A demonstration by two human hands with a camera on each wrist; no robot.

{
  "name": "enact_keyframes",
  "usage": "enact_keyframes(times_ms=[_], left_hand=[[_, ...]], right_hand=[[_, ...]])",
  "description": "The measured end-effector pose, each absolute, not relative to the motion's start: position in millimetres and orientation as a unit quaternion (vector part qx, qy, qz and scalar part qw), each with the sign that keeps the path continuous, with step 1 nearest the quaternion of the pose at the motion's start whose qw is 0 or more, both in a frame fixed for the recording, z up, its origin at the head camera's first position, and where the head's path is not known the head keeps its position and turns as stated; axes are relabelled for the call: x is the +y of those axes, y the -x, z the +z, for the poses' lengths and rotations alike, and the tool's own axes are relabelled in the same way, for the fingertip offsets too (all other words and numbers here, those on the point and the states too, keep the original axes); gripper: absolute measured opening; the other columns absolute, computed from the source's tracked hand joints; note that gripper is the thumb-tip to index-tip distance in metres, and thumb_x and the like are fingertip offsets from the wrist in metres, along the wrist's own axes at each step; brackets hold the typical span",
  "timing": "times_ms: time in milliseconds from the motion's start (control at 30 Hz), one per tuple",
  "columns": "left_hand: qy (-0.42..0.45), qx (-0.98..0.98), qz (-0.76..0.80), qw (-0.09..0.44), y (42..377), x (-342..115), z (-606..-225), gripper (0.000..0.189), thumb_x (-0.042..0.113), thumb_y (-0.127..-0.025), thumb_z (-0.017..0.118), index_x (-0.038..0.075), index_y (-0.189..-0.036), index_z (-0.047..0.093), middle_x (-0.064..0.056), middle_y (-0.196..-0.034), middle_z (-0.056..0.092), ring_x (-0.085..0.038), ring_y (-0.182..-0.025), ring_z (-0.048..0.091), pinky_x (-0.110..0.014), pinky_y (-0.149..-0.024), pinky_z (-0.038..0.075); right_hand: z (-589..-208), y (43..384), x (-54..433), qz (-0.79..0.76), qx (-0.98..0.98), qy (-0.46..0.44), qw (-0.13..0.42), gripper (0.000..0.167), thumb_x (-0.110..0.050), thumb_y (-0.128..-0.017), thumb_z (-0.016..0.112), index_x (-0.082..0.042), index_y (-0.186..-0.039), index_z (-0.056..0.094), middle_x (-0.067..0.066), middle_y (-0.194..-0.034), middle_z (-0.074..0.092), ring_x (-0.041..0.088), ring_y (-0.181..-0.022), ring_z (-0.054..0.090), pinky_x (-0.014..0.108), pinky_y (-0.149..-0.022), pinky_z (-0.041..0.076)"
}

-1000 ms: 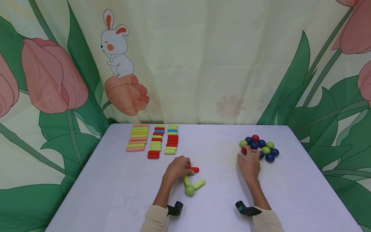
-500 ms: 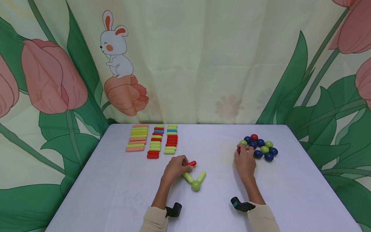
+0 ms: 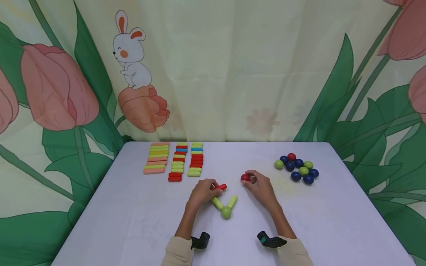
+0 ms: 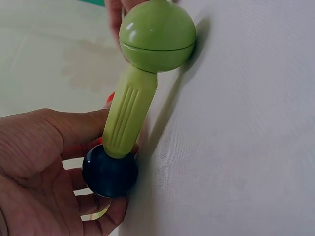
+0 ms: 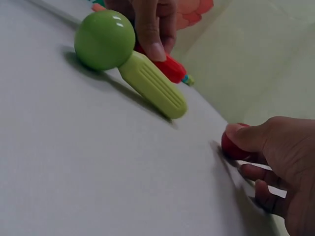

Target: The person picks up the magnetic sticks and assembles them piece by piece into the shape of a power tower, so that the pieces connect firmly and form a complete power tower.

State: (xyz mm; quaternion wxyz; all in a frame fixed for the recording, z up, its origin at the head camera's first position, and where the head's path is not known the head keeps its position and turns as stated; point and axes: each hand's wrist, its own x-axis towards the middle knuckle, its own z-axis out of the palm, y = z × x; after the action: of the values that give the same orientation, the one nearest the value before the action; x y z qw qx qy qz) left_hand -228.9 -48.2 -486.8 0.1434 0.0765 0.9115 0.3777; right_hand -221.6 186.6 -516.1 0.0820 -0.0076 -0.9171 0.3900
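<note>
My left hand (image 3: 202, 193) grips a joined piece of sticks and balls near the middle of the table. In the left wrist view its fingers are round a dark blue ball (image 4: 109, 171). A ribbed green stick (image 4: 129, 113) links that ball to a green ball (image 4: 157, 37). A second green stick (image 5: 153, 89) juts from the green ball, forming a V. From the left hand a red stick (image 3: 221, 187) points right. My right hand (image 3: 261, 186) pinches a red ball (image 3: 245, 177) between thumb and fingers, a short way right of the red stick.
At the back left lie rows of coloured sticks: a longer pink, green and yellow row (image 3: 156, 161) and two shorter rows, one with red sticks (image 3: 175, 178). Blue, green and red balls (image 3: 298, 163) cluster at the back right. A printed curtain (image 3: 213, 74) hangs behind the table.
My right hand has picked the red ball from the cluster and carried it left towards the left hand. In the left hand, the joined piece has turned, its green ball swinging right.
</note>
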Motion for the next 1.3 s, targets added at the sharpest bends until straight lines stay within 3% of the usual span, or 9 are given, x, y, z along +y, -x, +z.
enact_keyframes(times_ms=[200,467,633,733,867,1067,1300], left_hand=[[-0.087,0.914,0.368,0.147,227.6,-44.4,-487.4,0.022,0.027,-0.084,0.076,0.011,-0.098,0.069,-0.003,-0.081,0.059,-0.017,-0.074,0.054,-0.028,-0.063,0.047],[-0.098,0.914,0.367,0.141,228.9,-41.2,-487.0,0.023,0.029,-0.085,0.075,0.01,-0.097,0.069,-0.003,-0.078,0.059,-0.016,-0.071,0.054,-0.026,-0.06,0.045],[-0.077,0.911,0.378,0.149,227.4,-40.9,-488.4,0.021,0.027,-0.086,0.075,0.01,-0.096,0.068,-0.003,-0.076,0.057,-0.017,-0.07,0.053,-0.026,-0.06,0.043],[-0.074,0.908,0.386,0.147,226.6,-41.1,-488.7,0.021,0.027,-0.086,0.074,0.01,-0.096,0.068,-0.003,-0.075,0.056,-0.017,-0.07,0.053,-0.026,-0.059,0.043],[-0.079,0.905,0.393,0.143,225.5,-41.7,-487.8,0.02,0.026,-0.087,0.074,0.009,-0.097,0.068,-0.003,-0.075,0.057,-0.017,-0.071,0.053,-0.027,-0.06,0.043],[-0.087,0.902,0.398,0.143,225.1,-40.9,-490.3,0.018,0.026,-0.087,0.073,0.009,-0.094,0.067,-0.003,-0.075,0.056,-0.017,-0.071,0.052,-0.026,-0.06,0.043],[-0.09,0.896,0.411,0.144,225.0,-43.4,-489.6,0.018,0.026,-0.087,0.073,0.01,-0.092,0.067,-0.003,-0.073,0.057,-0.016,-0.07,0.053,-0.026,-0.058,0.042]], right_hand=[[-516.3,216.4,162.9,0.451,-0.891,-0.045,0.026,0.038,-0.025,-0.085,0.076,-0.015,-0.121,0.066,0.002,-0.106,0.071,0.017,-0.099,0.062,0.035,-0.088,0.052],[-512.1,212.4,158.2,0.449,-0.891,-0.059,0.018,0.031,-0.027,-0.088,0.074,-0.017,-0.116,0.067,-0.004,-0.099,0.07,0.011,-0.089,0.06,0.021,-0.073,0.049],[-503.7,203.5,161.1,0.365,-0.931,-0.003,0.014,0.021,-0.03,-0.089,0.071,-0.01,-0.092,0.064,0.0,-0.072,0.058,0.012,-0.066,0.052,0.023,-0.058,0.044],[-495.2,192.0,158.8,0.301,-0.953,0.024,-0.033,0.035,-0.041,-0.09,0.069,-0.011,-0.075,0.058,0.001,-0.058,0.051,0.014,-0.055,0.048,0.024,-0.051,0.037],[-486.0,177.0,149.4,0.289,-0.952,0.036,-0.092,0.047,-0.049,-0.089,0.066,-0.012,-0.062,0.055,0.0,-0.049,0.051,0.014,-0.045,0.048,0.024,-0.045,0.033],[-484.7,172.1,138.0,0.325,-0.938,0.056,-0.108,0.045,-0.045,-0.089,0.067,-0.012,-0.06,0.056,0.0,-0.048,0.055,0.013,-0.043,0.049,0.024,-0.044,0.032],[-487.8,177.5,133.4,0.328,-0.94,0.058,-0.069,0.033,-0.035,-0.09,0.066,-0.012,-0.068,0.059,-0.002,-0.054,0.056,0.013,-0.052,0.049,0.025,-0.048,0.033]])
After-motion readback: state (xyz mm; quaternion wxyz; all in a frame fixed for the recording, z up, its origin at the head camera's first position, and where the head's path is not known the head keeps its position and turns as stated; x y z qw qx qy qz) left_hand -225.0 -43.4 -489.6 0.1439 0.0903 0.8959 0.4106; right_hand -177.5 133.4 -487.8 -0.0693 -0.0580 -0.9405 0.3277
